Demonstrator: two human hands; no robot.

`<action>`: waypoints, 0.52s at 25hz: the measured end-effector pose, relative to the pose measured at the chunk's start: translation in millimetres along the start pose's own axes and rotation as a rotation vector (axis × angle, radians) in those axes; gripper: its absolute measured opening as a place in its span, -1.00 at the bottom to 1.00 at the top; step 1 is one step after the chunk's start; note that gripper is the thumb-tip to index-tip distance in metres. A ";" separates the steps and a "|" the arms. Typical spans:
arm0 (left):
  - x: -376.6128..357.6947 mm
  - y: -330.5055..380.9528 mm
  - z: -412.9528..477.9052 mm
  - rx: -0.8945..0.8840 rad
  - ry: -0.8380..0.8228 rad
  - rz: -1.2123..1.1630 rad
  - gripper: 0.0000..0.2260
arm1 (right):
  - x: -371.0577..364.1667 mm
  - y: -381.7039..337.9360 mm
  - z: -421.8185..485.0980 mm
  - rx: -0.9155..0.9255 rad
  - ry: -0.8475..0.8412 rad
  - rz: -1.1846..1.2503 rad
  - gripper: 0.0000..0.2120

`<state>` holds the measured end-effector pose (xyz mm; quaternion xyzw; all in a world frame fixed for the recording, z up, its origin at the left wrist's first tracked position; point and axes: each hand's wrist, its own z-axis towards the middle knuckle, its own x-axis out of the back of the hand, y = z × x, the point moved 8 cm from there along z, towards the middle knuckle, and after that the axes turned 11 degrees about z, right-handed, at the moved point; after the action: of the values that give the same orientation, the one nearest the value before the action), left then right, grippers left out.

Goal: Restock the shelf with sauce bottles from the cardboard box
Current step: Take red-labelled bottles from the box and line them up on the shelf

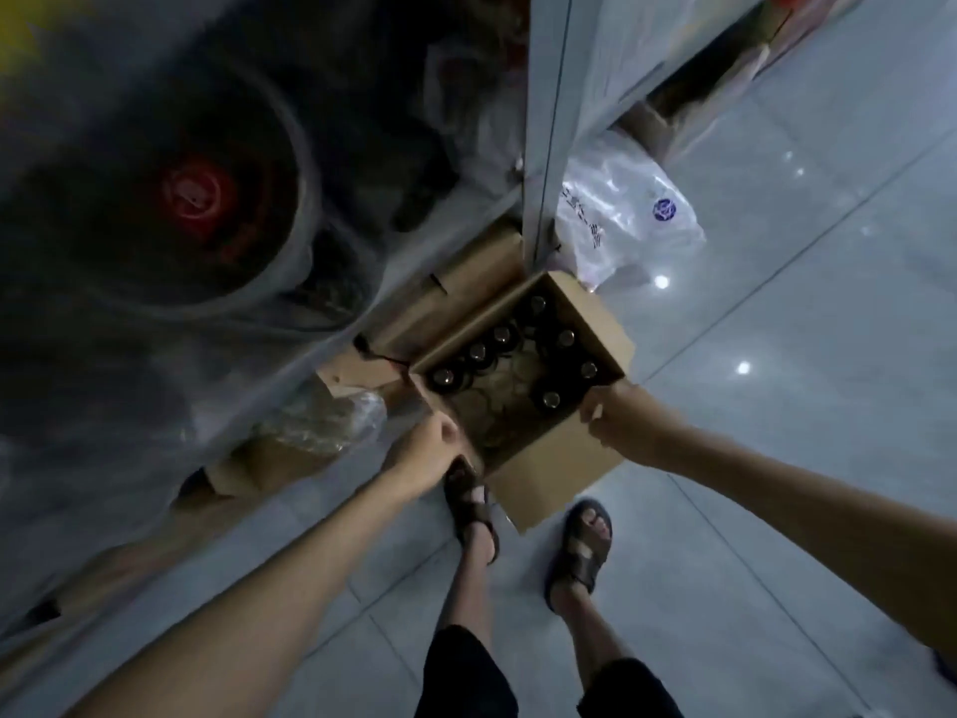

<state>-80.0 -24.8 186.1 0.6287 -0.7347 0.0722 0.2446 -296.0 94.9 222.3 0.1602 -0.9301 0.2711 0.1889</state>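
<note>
I have both hands on the cardboard box [544, 469], one at each side of its open top. My left hand [422, 456] curls round the near-left corner of the rim, fingers bent over the edge. My right hand [619, 419] pinches the right corner, thumb and fingers closed on the cardboard wall. I cannot tell whether the box sits on the tiled floor [777, 355] or hangs off it, but its near corner covers part of my left sandal [468, 497]; my right sandal [582, 549] stands just beside that corner.

Inside, the sauce bottles [484, 352] stand upright, dark with shiny caps, in a row along the far-left wall and another along the right wall. The middle and near part of the box shows bare cardboard.

Just beyond the far corner rises the grey shelf upright [544, 147], with a white plastic bag [621, 215] on the floor to its right. To the left lie blurred goods wrapped in plastic film [155, 199], dim and hard to make out.
</note>
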 end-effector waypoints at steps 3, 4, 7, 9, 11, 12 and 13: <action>-48.5 -31.0 81.2 0.172 0.010 -0.059 -0.61 | -44.9 41.9 83.5 0.043 0.111 -0.110 -0.81; -64.1 -40.3 107.1 0.217 0.011 -0.050 -0.52 | -62.1 53.1 110.6 0.059 0.139 -0.133 -0.80; -100.6 -59.0 166.5 0.302 0.032 -0.032 -0.45 | -105.4 73.1 177.3 0.067 0.174 -0.153 -0.71; -110.9 -74.1 186.8 0.383 0.082 -0.082 -0.42 | -127.4 86.6 211.0 0.013 0.151 -0.198 -0.65; -117.6 -89.7 198.8 0.424 0.135 -0.126 -0.50 | -141.9 94.9 232.9 -0.041 0.138 -0.305 -0.69; -120.5 -93.3 202.1 0.415 0.135 -0.120 -0.56 | -145.8 95.6 240.9 -0.047 0.144 -0.370 -0.73; -123.3 -97.0 204.9 0.397 0.141 -0.106 -0.62 | -147.7 94.0 245.7 -0.037 0.162 -0.438 -0.76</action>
<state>-31.0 -19.4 -67.2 0.6958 -0.6530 0.2461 0.1700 -269.1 60.4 -76.2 0.3324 -0.8598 0.2186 0.3201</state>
